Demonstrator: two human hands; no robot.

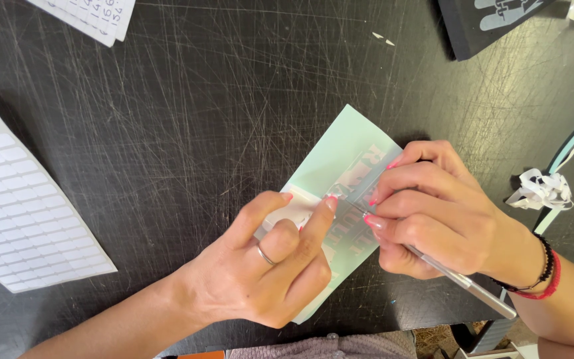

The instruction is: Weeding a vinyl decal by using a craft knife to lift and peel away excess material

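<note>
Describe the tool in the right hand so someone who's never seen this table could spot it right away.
Start at the scratched black table, then find the pale mint sheet under both hands. The right hand grips a slim silver weeding tool like a pen; it is the only metal rod among papers.

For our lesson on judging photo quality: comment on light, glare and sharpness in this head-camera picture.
Head view: bright, even light; pale glare on the scratched black table; soft shadows under the left hand and right hand; the mint vinyl sheet and the metal tool look sharp.
</note>
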